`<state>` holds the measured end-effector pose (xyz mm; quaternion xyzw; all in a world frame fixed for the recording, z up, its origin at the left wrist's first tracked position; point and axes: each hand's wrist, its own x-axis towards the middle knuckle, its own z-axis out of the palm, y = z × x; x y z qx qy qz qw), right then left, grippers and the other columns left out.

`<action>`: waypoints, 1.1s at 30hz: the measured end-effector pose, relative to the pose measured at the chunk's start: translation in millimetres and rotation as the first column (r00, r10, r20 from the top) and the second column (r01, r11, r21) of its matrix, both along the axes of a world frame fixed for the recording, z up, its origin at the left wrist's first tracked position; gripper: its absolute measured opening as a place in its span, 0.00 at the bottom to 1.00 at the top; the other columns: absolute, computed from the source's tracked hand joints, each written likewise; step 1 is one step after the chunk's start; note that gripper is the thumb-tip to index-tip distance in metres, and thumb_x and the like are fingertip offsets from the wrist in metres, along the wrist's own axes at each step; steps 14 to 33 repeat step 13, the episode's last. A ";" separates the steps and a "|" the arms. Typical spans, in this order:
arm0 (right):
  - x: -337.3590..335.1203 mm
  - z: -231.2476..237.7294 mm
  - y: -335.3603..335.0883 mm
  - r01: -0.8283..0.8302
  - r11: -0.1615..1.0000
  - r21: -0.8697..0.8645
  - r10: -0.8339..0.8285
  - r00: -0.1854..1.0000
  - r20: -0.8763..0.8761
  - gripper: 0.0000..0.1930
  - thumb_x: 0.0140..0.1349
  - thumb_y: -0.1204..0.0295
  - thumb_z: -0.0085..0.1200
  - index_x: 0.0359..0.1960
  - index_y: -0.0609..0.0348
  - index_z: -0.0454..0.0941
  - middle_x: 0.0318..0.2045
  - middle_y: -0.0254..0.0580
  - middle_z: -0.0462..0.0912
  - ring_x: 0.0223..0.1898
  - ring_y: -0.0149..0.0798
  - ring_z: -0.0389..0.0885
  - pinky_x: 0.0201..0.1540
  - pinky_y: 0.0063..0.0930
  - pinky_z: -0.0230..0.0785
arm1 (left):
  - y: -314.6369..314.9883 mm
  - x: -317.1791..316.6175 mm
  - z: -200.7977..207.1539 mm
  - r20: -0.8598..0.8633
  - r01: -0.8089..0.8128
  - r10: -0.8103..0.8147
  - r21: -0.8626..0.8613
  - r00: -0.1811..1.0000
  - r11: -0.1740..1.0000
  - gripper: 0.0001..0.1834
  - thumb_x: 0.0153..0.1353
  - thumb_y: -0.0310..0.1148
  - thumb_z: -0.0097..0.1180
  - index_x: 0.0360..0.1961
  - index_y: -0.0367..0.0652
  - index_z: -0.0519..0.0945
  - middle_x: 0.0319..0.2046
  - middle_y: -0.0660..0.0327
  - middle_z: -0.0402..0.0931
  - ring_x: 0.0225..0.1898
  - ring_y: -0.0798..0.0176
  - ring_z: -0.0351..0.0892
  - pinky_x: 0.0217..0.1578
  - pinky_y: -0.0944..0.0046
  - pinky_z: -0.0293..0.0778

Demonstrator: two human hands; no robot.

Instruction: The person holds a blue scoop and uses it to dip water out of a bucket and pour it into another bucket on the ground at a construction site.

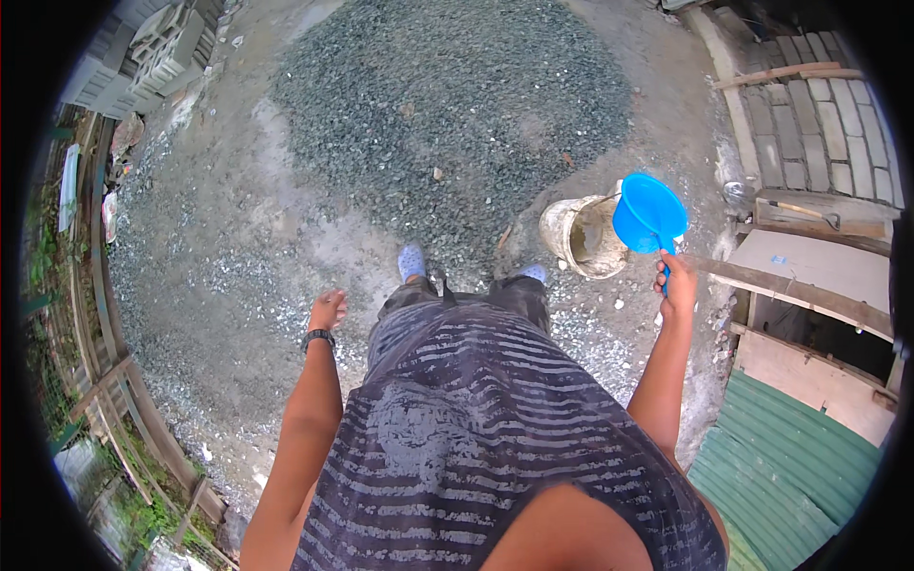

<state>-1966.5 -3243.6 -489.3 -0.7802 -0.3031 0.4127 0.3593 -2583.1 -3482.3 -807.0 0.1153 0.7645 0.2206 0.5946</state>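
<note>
My right hand is closed round the handle of a blue plastic water dipper, held up at my right side. The dipper's round bowl partly covers the rim of a dirty white bucket, which has a wire handle and a greyish crust inside. My left hand hangs over the ground on my left, a dark watch at its wrist. Nothing shows in that hand, and its fingers are loosely bent and a little apart. Both my feet stand at the near edge of a gravel pile.
Grey hollow blocks are stacked at the far left, with a wooden fence nearer along that side. At right are a block stack, a shovel, a wooden structure and green corrugated sheets. Loose stones litter the dirt.
</note>
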 end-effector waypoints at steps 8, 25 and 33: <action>-4.2 -34.3 25.7 -0.180 0.971 -0.156 0.219 0.933 0.286 0.11 0.61 0.66 0.58 0.24 0.56 0.75 0.16 0.28 0.71 0.15 0.22 0.65 0.15 0.21 0.52 | 30.1 -12.9 -3.8 -0.062 0.064 -0.062 0.030 0.996 0.998 0.25 0.63 0.51 0.58 0.54 0.45 0.80 0.38 0.62 0.83 0.32 0.68 0.80 0.29 0.66 0.73; -3.6 -46.1 25.4 -0.153 0.988 -0.035 0.157 0.975 0.157 0.14 0.61 0.62 0.59 0.23 0.57 0.74 0.17 0.30 0.72 0.14 0.23 0.65 0.15 0.23 0.53 | 45.0 -13.1 -0.2 -0.065 0.060 -0.053 0.125 0.996 0.990 0.28 0.62 0.51 0.59 0.57 0.45 0.78 0.40 0.60 0.84 0.34 0.65 0.82 0.31 0.61 0.76; -3.6 -46.1 25.4 -0.153 0.988 -0.035 0.157 0.975 0.157 0.14 0.61 0.62 0.59 0.23 0.57 0.74 0.17 0.30 0.72 0.14 0.23 0.65 0.15 0.23 0.53 | 45.0 -13.1 -0.2 -0.065 0.060 -0.053 0.125 0.996 0.990 0.28 0.62 0.51 0.59 0.57 0.45 0.78 0.40 0.60 0.84 0.34 0.65 0.82 0.31 0.61 0.76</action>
